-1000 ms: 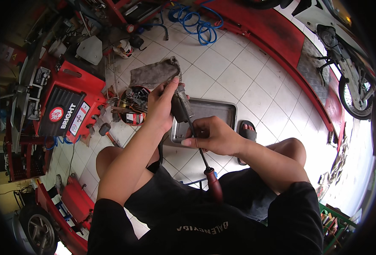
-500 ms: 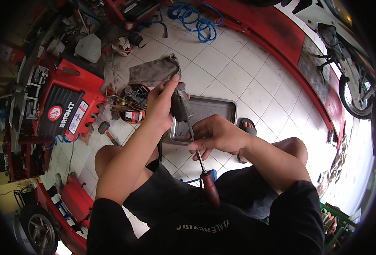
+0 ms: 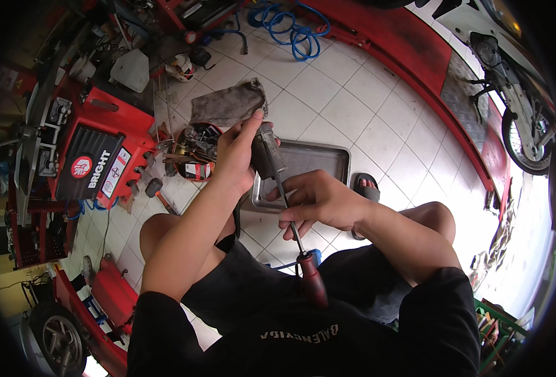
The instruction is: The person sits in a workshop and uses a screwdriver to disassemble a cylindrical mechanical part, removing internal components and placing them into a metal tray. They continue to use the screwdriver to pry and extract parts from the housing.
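My left hand point(image 3: 236, 151) is closed round a dark grey, cylindrical metal part point(image 3: 264, 156), its thumb pointing away from me along the top. A long screwdriver point(image 3: 313, 286) with a dark red handle runs from my chest up to that part. Its shaft lies along the part's right side, and I cannot tell where the tip rests. My right hand point(image 3: 325, 202) pinches the shaft about halfway along, between thumb and fingers. Beneath both hands, a grey metal tray point(image 3: 319, 149) sits on the floor. Beyond my left hand lies a grey, stained cloth point(image 3: 224, 105).
A bowl of tools point(image 3: 196, 147) and a hammer point(image 3: 156, 190) lie left, near a red machine point(image 3: 105, 147). A coiled blue hose point(image 3: 290, 31) rests on the tiles ahead. At the right stand a red lift platform point(image 3: 410, 47) and a motorcycle point(image 3: 510, 81).
Both hands keep their grips. The metal part and the screwdriver have shifted only very slightly.
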`<state>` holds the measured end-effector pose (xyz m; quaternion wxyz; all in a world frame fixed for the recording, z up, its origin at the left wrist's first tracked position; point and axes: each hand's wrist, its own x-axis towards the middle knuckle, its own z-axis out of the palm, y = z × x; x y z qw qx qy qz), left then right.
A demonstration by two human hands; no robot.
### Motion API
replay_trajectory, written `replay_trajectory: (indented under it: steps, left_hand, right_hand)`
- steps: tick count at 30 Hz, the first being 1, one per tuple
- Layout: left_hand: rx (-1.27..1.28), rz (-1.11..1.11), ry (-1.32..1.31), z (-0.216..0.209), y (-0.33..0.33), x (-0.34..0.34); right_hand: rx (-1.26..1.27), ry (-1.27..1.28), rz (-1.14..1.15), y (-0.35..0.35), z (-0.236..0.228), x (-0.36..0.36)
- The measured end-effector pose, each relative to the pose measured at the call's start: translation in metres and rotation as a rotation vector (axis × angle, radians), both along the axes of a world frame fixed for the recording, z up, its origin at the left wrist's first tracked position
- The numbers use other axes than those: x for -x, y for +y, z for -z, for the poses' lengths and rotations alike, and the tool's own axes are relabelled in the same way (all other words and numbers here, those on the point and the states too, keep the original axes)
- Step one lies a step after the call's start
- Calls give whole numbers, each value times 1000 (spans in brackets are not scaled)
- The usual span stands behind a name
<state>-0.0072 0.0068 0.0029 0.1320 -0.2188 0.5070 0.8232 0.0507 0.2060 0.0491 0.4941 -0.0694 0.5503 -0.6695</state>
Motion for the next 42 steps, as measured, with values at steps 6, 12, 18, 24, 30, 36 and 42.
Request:
replay_trajectory:
  steps: [6,12,18,24,30,36,42]
  left_hand:
    - [9,-6,-27,3,0,1]
    - [40,-4,-11,3,0,3]
    - [20,3,-34,4,0,4]
    - [-31,-19,-30,0,-6,7]
    - [-58,-39,-44,-2,-8,6]
    - [-74,-107,-63,-2,-18,13]
    - [-142,-289,23,-5,-62,31]
  right_hand:
    - [-90,164,-16,-2,13,3]
    - [71,-45,80,-5,1,-8]
    - [1,-11,19,0,7,-3]
    - [-33,32,12,4,2,-1]
    - [-55,75,-9,4,2,-1]
    - [-54,136,-2,4,1,1]
    - [-93,118,73,4,29,10]
